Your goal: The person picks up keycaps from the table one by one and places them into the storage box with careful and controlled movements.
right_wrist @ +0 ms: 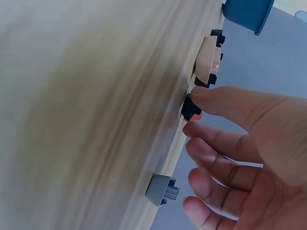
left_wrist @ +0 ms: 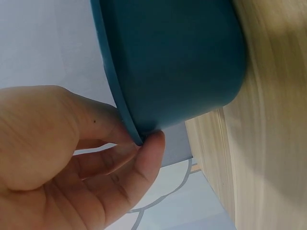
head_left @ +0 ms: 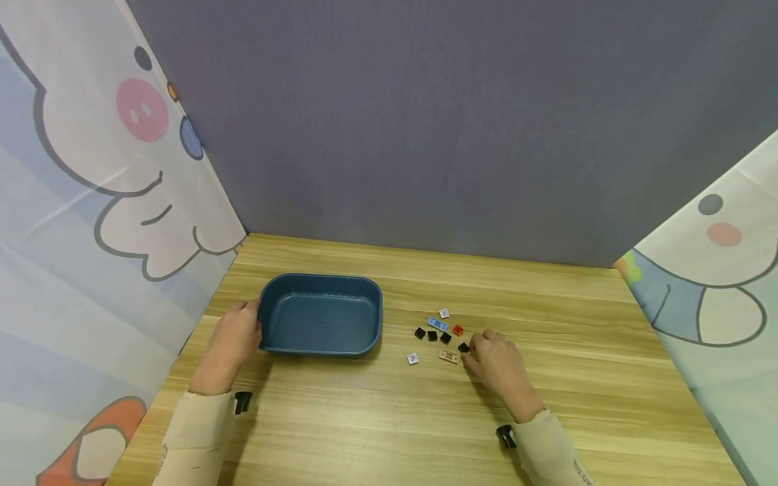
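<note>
My left hand (head_left: 234, 337) grips the left rim of a dark blue-green plastic tray (head_left: 316, 352), with thumb and fingertips pinching the lip in the left wrist view. My right hand (head_left: 501, 368) is low over the table at the right of a group of small keycaps. In the right wrist view, a black keycap (right_wrist: 191, 108) lies between its thumb tip and index fingertip, the thumb right at its edge and the other fingers loosely bent. Beside it lie a peach keycap (head_left: 448, 356), a red keycap (head_left: 458, 330), a long blue keycap (head_left: 437, 324) and several more black ones.
Two white keycaps (head_left: 412, 358) lie at the group's edges. A grey keycap (right_wrist: 160, 189), hidden in the head view, sits below my right fingers in the right wrist view. The wooden table (head_left: 340, 432) meets a grey partition (head_left: 437, 135) behind and cartoon-printed sheets on both sides.
</note>
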